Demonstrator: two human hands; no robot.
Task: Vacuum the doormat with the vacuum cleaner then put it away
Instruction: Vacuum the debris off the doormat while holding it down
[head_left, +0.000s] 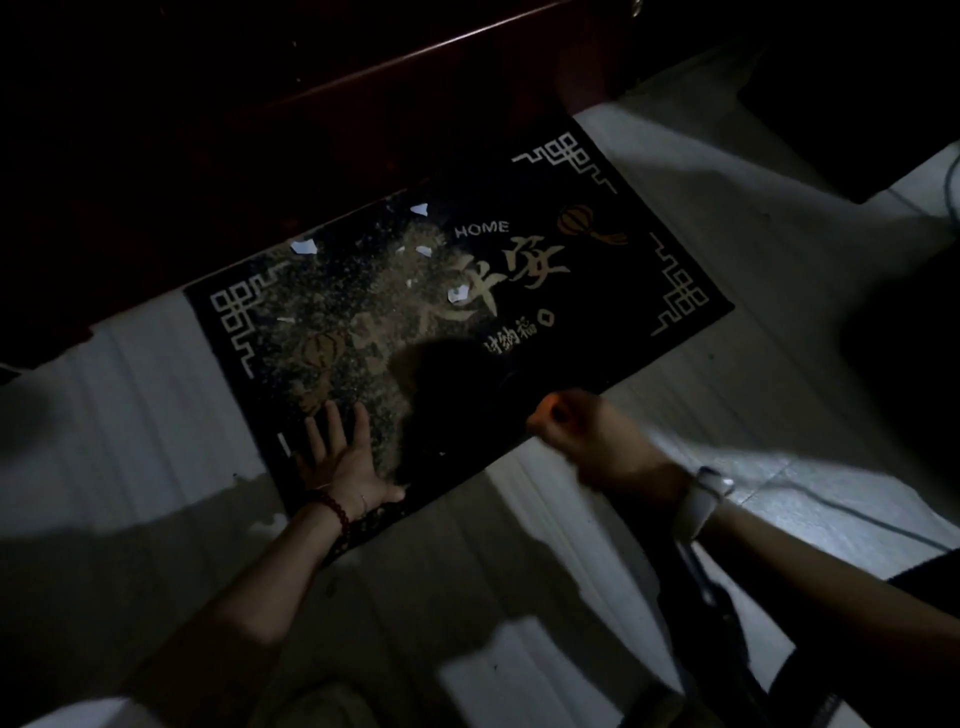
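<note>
The room is dim; the left hand (340, 457) lies flat, fingers spread, pressing the near-left corner of the doormat (613, 270), a red bead bracelet (332, 509) at its wrist; the black mat sits on the pale floor (727, 426) against a dark wooden door (260, 104), sandy dust (363, 312) and white paper scraps (304, 247) strewn across its left half; the right hand (587, 436) is curled at the mat's near edge; whether it grips anything I cannot tell; a white watch (701, 501) on that wrist.

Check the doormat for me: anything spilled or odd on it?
Yes. Sandy grit is scattered over the left half of the doormat, with white paper scraps among it. The left hand rests flat on the near edge.
</note>
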